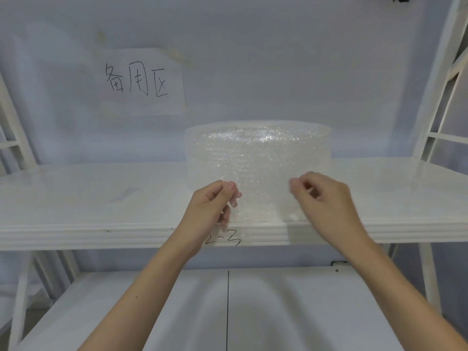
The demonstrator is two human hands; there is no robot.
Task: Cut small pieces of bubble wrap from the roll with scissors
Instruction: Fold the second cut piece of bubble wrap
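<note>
On the far wall at the left hangs a paper sign [141,81] with handwritten black characters. Below it runs a glossy white shelf [76,198] with a ribbed near edge. The left hand [212,201] pinches the left edge of a loose flap of bubble wrap [263,198] between thumb and fingertips. The flap is clear, pimpled and limp, hanging over the shelf's near edge across a handwritten mark [224,240]. Behind it the bubble wrap roll [258,148] stands on end on the shelf, a squat translucent cylinder with its long axis upright. The right hand [324,196] pinches the flap's right edge, fingers curled closed.
</note>
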